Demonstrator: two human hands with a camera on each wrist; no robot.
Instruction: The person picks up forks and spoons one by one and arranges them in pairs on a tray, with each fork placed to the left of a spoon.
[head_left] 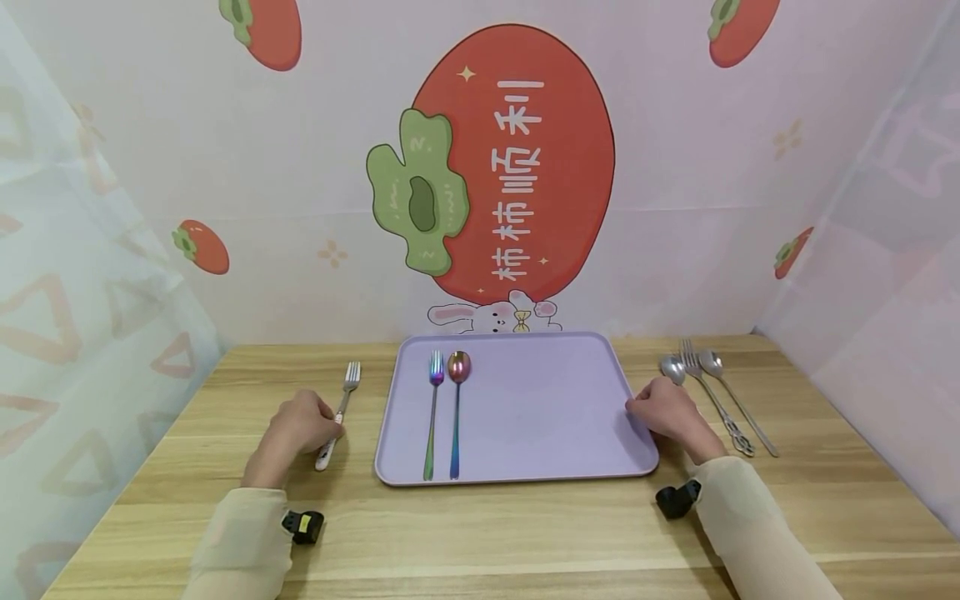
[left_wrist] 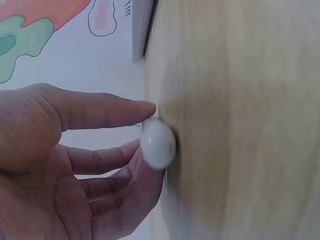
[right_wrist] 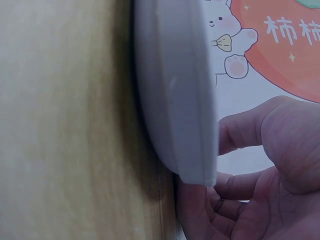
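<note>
On the left of the table my left hand (head_left: 300, 423) pinches a small fork (head_left: 342, 408) by its white patterned handle. The left wrist view shows the rounded white handle end (left_wrist: 158, 144) between thumb and fingers, close to the wood. My right hand (head_left: 666, 408) holds the right rim of a lilac tray (head_left: 555, 417), thumb above and fingers under the edge; the right wrist view shows the tray's side (right_wrist: 185, 90) from close by. Side by side on the tray's left part lie a rainbow-coloured fork (head_left: 433, 417) and a rainbow-coloured spoon (head_left: 456, 417).
Right of the tray lie a silver fork (head_left: 723, 412) with an ornate handle, a long silver spoon (head_left: 742, 404) and another spoon (head_left: 672, 369), partly hidden behind my right hand. A printed cloth (head_left: 300, 167) hangs behind the wooden table (head_left: 480, 533).
</note>
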